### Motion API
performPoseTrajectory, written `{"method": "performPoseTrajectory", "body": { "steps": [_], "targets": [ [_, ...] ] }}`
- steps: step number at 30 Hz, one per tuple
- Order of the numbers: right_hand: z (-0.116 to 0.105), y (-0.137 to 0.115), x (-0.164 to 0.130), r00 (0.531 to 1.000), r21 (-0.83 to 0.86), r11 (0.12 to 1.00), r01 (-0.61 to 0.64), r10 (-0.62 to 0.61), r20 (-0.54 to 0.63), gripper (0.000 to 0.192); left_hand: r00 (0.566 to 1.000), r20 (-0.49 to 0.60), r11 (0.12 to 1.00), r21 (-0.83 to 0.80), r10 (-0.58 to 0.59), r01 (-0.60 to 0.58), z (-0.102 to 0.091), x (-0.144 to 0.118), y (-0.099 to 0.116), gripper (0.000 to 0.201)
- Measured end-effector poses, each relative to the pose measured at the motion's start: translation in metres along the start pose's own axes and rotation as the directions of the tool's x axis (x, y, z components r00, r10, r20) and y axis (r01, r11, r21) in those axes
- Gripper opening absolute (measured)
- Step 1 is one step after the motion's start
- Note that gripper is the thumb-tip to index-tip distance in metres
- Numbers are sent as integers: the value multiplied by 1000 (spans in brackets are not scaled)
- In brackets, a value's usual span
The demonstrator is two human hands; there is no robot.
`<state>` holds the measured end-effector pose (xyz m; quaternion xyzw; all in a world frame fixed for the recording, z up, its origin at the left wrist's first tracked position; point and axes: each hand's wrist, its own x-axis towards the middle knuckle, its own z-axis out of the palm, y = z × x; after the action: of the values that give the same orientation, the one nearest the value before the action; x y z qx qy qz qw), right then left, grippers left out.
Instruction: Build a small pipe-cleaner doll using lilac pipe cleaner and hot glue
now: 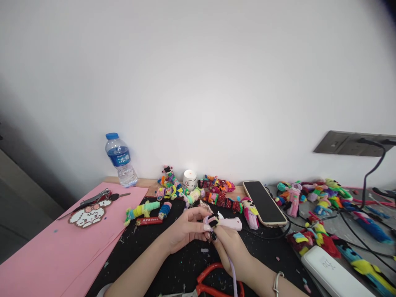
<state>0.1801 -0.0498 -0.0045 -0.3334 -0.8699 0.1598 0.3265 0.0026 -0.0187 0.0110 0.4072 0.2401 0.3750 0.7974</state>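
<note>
Pinching a small black-and-lilac fuzzy piece (213,221), the left hand (187,229) is pressing its thumb and forefinger together on the left side. The right hand (233,247) is meeting it from the lower right, its dark-nailed thumb bearing on the bottom edge; its other fingers are partly hiding behind the piece, so their exact hold is not showing. The piece is sitting directly between the two sets of fingertips, above the black mat (139,247) on the desk, with neither hand clearly nearer. Its own long axis is not reading clearly under the fingers, but a lilac strip (232,272) is hanging below the right hand, its length running down toward the person and slanting slightly right. A pale pink cylinder (231,224) is lying crosswise just behind the right hand, and red-handled scissors (206,272) are resting below the hands, beside the strip.
</note>
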Motion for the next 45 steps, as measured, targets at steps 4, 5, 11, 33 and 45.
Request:
{"method": "performPoseTrajectory", "body": {
  "steps": [4,5,11,33,45],
  "targets": [
    [0,-1,0,1000,2,1000,-7,7,10,15,1000,-13,1000,2,0,0,0,0,-1,24],
    [0,-1,-1,1000,4,1000,-9,9,13,14,1000,-17,1000,4,6,-6,1,0,-1,23],
    [1,1,-1,1000,2,1000,-22,22,7,14,994,-71,996,50,81,-78,4,0,0,22],
    [-8,-5,2,999,-56,998,-31,29,-38,15,862,-363,934,187,353,-304,15,5,-6,27],
    [-8,-3,10,964,-274,930,-243,200,-175,39,787,-576,866,-256,221,-430,-16,11,11,15]
  ]
}}
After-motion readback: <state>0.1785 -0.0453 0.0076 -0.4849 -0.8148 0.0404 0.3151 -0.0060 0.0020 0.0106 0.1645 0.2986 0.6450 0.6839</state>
